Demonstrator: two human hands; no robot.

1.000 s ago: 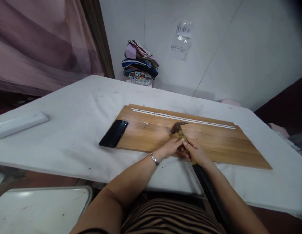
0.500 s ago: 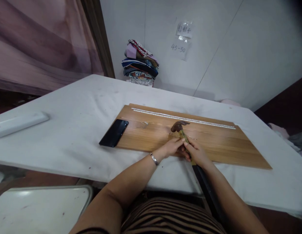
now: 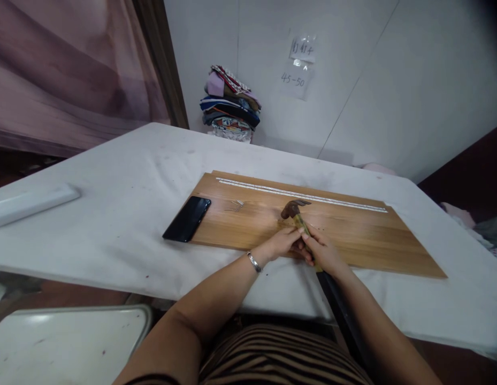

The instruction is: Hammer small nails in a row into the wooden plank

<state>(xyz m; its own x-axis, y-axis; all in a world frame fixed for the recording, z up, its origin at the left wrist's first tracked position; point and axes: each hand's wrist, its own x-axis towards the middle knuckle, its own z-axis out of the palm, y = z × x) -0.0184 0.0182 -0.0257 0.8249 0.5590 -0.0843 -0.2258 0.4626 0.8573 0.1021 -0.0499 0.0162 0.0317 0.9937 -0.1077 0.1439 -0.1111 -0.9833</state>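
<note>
A claw hammer (image 3: pixel 296 209) with a rusty brown head slants across the board, its head up and away from me and its long black grip running back under my right forearm. My right hand (image 3: pixel 322 248) is wrapped round the handle below the head, thumb on top. From the other side, my left hand (image 3: pixel 283 241) closes on the same part of the handle; some of its fingers are hidden behind it. Beneath both hands lies a wooden board (image 3: pixel 376 240). Several thin nails (image 3: pixel 237 204) rest on the board, left of the hammer head.
Two white measuring strips (image 3: pixel 300 193) run along the board's far edge. A black phone (image 3: pixel 187 219) overlaps its left end. The table (image 3: pixel 112 192) has a white cover, with a white long object (image 3: pixel 35 204) at left. Folded clothes (image 3: pixel 231 104) are stacked by the wall.
</note>
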